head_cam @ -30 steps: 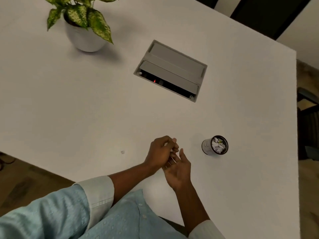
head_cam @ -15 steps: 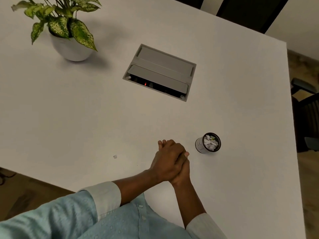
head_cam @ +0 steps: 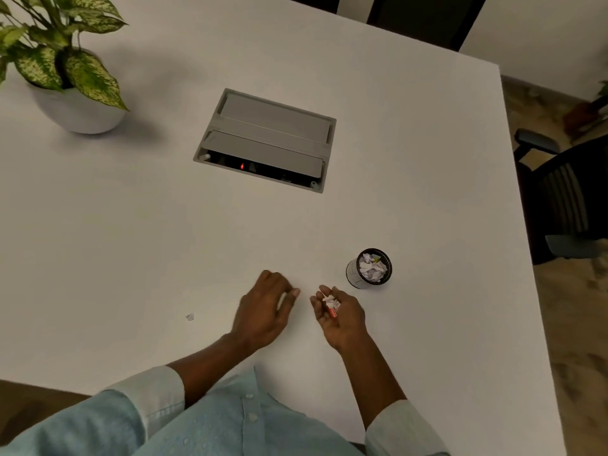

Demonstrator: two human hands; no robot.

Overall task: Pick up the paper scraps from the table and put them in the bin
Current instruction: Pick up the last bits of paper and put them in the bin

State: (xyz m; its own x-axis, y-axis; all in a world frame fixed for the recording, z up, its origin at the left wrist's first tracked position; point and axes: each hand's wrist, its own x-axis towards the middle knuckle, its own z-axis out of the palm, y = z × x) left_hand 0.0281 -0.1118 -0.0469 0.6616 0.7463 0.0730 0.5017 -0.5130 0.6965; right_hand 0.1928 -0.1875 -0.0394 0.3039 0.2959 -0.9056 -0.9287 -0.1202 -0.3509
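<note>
A small round black bin [head_cam: 352, 274] stands on the white table [head_cam: 131, 225], holding several crumpled white scraps. My right hand [head_cam: 342, 315] is palm up just left of and below the bin, cupping a few paper scraps [head_cam: 330, 302], white with one reddish piece. My left hand [head_cam: 265, 307] hovers palm down beside it, fingers loosely curled and holding nothing. One small scrap [head_cam: 190, 317] lies alone on the table, further left of my left hand.
A grey cable box [head_cam: 266, 139] with its lid ajar is set into the table's middle. A potted plant [head_cam: 62, 70] stands at the far left. A dark office chair [head_cam: 566, 195] sits past the table's right edge.
My hands were clasped together half a second ago. They have come apart: the left moved left, the right turned palm up with scraps in it.
</note>
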